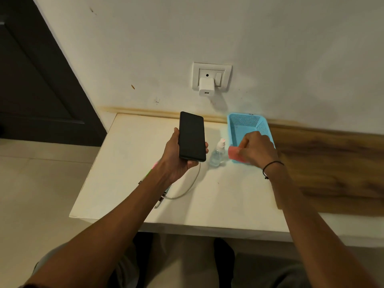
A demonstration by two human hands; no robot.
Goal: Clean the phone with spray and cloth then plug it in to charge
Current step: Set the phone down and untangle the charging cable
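While the phone point(192, 136) sits dark-screened and upright in the left hand point(180, 161), lifted above the white table point(124, 167), the fingers are wrapped round its edges, thumb on the near side. Just to its right stands the small clear spray bottle point(218, 153), on the table, apart from the phone. Over there, the right hand point(256, 148) is closed on a pink cloth point(234, 153), pinching it at the front rim of the blue basket point(245, 123), which sits against the wall. Black band on that wrist. Below the left wrist, a white cable point(187, 189) curves across the table, partly hidden by the forearm. Up on the wall, a white charger point(205, 87) is seated in the socket plate point(225, 76), its port facing down and free.
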